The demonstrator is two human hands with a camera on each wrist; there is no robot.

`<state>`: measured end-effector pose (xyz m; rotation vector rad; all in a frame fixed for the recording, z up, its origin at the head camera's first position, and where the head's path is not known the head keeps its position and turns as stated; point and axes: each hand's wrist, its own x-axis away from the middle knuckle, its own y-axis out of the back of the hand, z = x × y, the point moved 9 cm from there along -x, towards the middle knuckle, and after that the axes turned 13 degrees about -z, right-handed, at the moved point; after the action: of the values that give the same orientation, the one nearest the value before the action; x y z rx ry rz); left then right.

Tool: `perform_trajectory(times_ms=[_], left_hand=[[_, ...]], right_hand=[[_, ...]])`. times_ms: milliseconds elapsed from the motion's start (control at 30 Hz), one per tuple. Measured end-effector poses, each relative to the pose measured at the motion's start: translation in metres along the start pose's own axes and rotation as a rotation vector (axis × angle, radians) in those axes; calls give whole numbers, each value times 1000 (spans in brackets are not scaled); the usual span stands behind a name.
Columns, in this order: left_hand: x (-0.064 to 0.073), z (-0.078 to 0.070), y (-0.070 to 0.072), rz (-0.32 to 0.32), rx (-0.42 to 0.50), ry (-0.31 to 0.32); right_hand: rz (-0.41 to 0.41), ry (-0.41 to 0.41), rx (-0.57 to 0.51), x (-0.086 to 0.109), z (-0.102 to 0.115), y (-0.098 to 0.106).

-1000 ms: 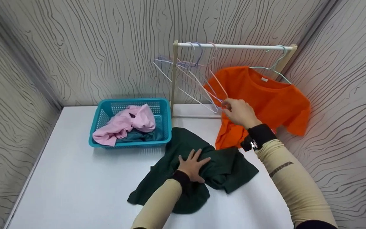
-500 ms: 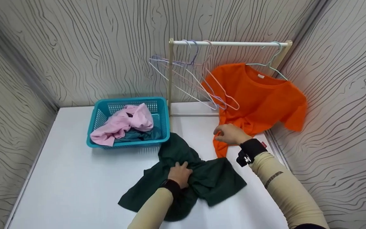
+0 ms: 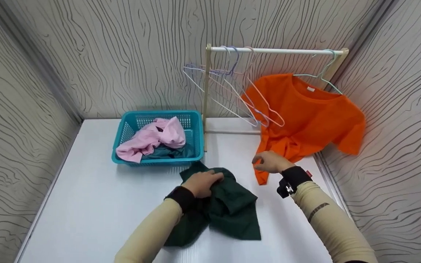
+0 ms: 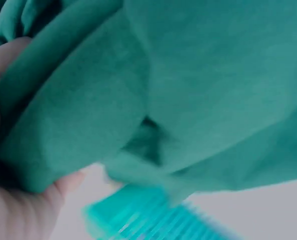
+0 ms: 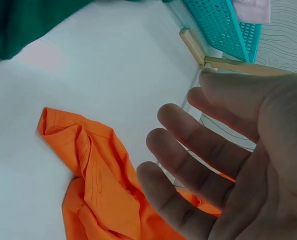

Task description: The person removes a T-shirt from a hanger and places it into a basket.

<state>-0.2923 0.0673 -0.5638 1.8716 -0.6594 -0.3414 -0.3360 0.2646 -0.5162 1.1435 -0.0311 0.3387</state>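
Observation:
A crumpled dark green garment [image 3: 232,208] is bunched up over the table, and my left hand [image 3: 201,183] grips it from above. In the left wrist view the green cloth [image 4: 198,90] fills most of the picture, with thumb and fingers around a fold at the left. My right hand [image 3: 270,162] hovers over the lower part of an orange T-shirt [image 3: 305,113], its fingers loosely bent and holding nothing. That shirt hangs on a mint-green hanger [image 3: 320,75], its lower end lying on the table.
A teal basket [image 3: 200,137] at the back holds a pink garment [image 3: 172,133] and a darker teal one [image 3: 166,152]. Beside it stands a rack with a white rail [image 3: 287,51], where several bare hangers [image 3: 269,104] hang. Patterned walls [image 3: 152,54] enclose the table.
My right hand has left the bare hangers and come down over the orange shirt. My left hand, spread flat on the green garment before, now grips it and has gathered it up.

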Motion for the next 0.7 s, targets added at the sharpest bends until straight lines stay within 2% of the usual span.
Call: perform_trajectory(times_ms=[167, 300, 400, 467, 533, 600, 700], left_hand=[[-4, 11, 81, -78, 50, 25], [-6, 23, 154, -196, 32, 32], [-4, 35, 206, -288, 31, 72], [-3, 45, 239, -355, 27, 108], [-1, 57, 266, -423, 21, 145], [0, 69, 288, -490, 1, 165], [3, 90, 304, -554, -39, 182]], right_hand=[[1, -6, -2, -2, 0, -1], [-2, 33, 7, -4, 6, -1], [4, 51, 11, -5, 8, -3], [7, 35, 5, -6, 6, -4], [8, 21, -1, -6, 4, -5], [7, 10, -6, -5, 2, -6], [14, -4, -12, -4, -1, -9]])
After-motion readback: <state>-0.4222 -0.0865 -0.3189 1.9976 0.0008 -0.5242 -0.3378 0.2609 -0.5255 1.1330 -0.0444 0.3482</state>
